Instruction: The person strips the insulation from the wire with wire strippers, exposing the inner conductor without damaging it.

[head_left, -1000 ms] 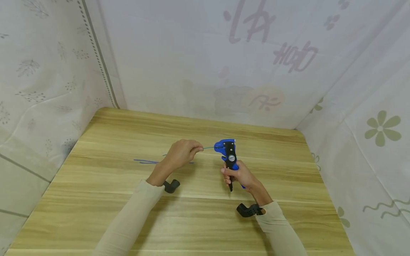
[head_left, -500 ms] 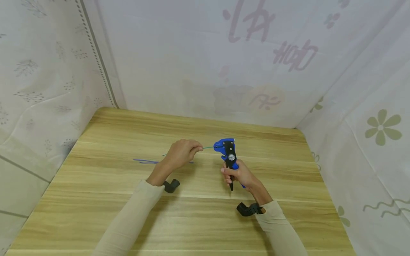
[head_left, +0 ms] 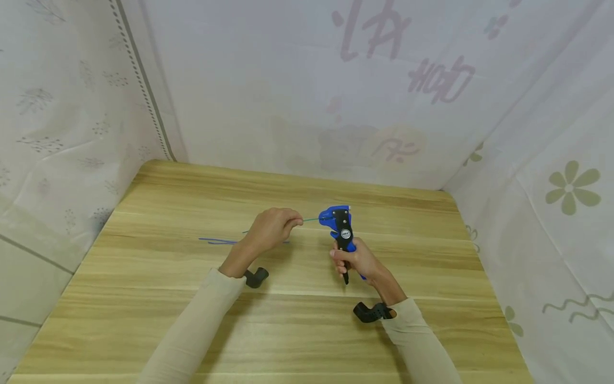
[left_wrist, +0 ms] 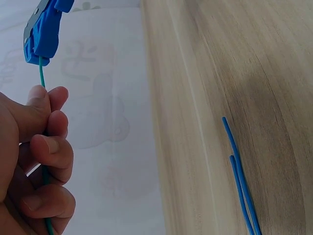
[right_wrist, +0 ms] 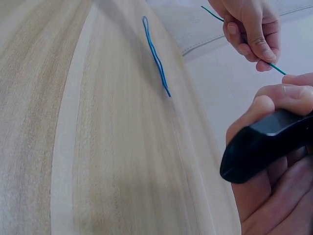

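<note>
My left hand [head_left: 269,228] pinches a green wire [left_wrist: 42,73] between thumb and forefinger, the other fingers curled loosely along it. One end of the wire sits in the mouth of a blue and black wire stripper [head_left: 342,221]; its other end sticks out behind the hand. My right hand [head_left: 357,258] grips the stripper by its handles, holding it upright above the table. In the right wrist view a black handle end [right_wrist: 264,144] shows in front of the curled fingers. How far the wire reaches inside the mouth is hidden.
Blue wire [left_wrist: 239,181] lies on the wooden table [head_left: 288,330] below my left hand, partly covered by it in the head view. Printed cloth [head_left: 268,80] hangs behind the table and on both sides. Black camera mounts [head_left: 371,312] sit on both wrists.
Both hands, the wire and the stripper keep nearly the same place; the whole head view shifts very slightly. The wire stays in the stripper's mouth.
</note>
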Demonstrator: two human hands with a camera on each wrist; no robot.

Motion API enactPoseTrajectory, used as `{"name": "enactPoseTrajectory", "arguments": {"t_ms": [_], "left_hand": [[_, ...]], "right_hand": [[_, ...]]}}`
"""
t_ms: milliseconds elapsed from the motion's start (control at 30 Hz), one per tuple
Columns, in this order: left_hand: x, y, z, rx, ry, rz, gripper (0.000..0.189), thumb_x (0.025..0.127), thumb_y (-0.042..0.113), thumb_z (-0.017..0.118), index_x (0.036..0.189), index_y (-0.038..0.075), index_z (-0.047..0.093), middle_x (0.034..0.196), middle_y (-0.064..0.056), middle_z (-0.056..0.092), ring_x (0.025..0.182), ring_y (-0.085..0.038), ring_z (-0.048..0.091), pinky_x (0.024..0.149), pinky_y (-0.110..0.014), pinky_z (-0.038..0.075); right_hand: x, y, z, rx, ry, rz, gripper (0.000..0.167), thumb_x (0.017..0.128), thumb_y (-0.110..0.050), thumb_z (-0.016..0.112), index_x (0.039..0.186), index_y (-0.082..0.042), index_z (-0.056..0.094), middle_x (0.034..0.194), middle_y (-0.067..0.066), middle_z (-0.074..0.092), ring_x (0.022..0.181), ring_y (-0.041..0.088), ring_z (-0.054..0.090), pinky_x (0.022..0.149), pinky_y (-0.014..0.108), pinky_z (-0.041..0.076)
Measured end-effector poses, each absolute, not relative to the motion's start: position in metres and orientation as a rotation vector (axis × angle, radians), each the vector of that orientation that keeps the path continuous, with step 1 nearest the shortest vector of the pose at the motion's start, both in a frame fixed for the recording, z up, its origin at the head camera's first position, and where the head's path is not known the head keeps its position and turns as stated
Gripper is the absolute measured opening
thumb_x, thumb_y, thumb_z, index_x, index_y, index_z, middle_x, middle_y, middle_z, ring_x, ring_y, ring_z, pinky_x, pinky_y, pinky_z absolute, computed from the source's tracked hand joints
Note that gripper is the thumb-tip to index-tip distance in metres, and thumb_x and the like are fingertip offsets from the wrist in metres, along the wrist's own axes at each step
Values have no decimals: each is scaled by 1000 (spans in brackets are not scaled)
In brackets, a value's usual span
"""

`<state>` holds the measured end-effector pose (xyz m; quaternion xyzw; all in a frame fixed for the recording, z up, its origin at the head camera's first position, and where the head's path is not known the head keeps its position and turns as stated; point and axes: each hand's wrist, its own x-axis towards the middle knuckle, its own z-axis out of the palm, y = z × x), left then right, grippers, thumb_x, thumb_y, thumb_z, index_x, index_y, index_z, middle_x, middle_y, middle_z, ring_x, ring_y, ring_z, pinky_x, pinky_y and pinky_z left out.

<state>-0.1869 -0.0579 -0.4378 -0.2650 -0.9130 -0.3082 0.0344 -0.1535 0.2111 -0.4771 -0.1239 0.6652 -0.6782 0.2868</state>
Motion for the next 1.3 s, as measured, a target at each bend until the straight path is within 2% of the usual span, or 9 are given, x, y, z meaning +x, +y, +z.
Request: {"name": "enactPoseTrajectory", "arguments": {"t_ms": [400,700,900,1300], "left_hand": [[-187,-57,-434,-828,-2785,-954,20,101,21,58,104,9,75,96,-2,74,75,-14,67,69,-33,55],[-185,-57,-433,-801,-2724,-957,18,99,21,62,104,11,77,101,-2,76,85,-19,72,75,-37,58],[-182,-60,-433,-793,-2707,-943,17,97,21,65,104,12,78,99,0,76,82,-17,71,70,-35,57],[-184,-61,-434,-788,-2630,-942,16,94,21,69,102,12,80,97,-2,77,77,-17,72,64,-34,57]], "right_hand": [[-158,214,-476,-322,1779,-1811,20,96,-14,64,92,-1,49,64,2,51,53,16,54,53,33,53],[-157,221,-477,-398,1766,-1773,17,96,-16,65,102,-3,56,86,9,64,80,26,67,81,47,56],[-155,220,-479,-416,1726,-1764,16,97,-14,63,104,-2,56,88,8,64,82,25,68,82,45,57],[-154,220,-476,-425,1692,-1783,11,97,-12,62,102,-3,57,86,7,63,77,22,68,76,39,58]]}}
